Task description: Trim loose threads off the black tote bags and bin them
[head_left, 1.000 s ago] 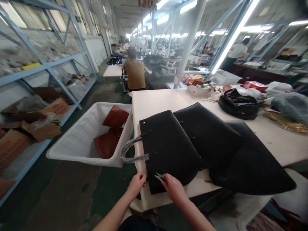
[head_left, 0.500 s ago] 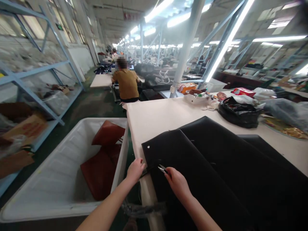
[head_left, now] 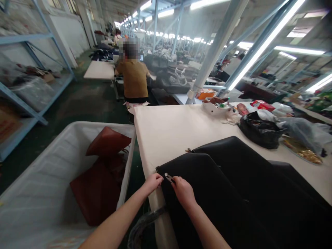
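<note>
A black leather bag [head_left: 207,183] lies flat at the near left corner of the cream table [head_left: 171,128], overlapping two more black bags [head_left: 246,166]. My left hand [head_left: 153,181] pinches the bag's near corner at the table edge. My right hand [head_left: 183,190] rests on the bag and grips small thread snips [head_left: 169,177], their metal tips pointing at the corner beside my left fingers. A plastic-wrapped bag handle [head_left: 145,221] hangs below the table edge.
A white plastic tub [head_left: 38,193] with brown leather bags [head_left: 103,166] stands on the floor to the left. A black plastic sack [head_left: 259,129] and clutter sit at the table's far right. A person in a mustard shirt [head_left: 135,79] sits ahead. Blue shelving [head_left: 23,86] lines the left.
The view has moved closer and lower over the bag. Both hands have shifted up to the bag's corner, and the snips now sit right beside my left fingers.
</note>
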Tool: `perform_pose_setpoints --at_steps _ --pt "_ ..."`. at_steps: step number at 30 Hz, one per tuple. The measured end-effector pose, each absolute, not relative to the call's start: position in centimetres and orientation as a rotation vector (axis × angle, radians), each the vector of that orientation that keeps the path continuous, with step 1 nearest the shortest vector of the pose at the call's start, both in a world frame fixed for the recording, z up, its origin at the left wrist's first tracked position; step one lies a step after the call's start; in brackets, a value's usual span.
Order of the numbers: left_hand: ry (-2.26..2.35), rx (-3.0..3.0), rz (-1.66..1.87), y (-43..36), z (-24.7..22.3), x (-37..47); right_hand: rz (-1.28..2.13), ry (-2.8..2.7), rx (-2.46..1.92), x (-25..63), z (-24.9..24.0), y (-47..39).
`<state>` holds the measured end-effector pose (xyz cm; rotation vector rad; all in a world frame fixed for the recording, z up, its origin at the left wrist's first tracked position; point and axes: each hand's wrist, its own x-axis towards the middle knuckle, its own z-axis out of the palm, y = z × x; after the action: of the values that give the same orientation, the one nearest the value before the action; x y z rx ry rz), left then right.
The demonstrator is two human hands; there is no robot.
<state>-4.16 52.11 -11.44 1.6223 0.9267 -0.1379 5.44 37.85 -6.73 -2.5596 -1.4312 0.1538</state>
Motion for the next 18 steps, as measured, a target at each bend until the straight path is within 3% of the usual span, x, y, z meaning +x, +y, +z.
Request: perform_pose_setpoints --at_steps 18 --pt "1.094 1.193 0.192 48.3 -11.0 -6.4 0.183 -1.252 -2.465 5.9 -5.6 38.5"
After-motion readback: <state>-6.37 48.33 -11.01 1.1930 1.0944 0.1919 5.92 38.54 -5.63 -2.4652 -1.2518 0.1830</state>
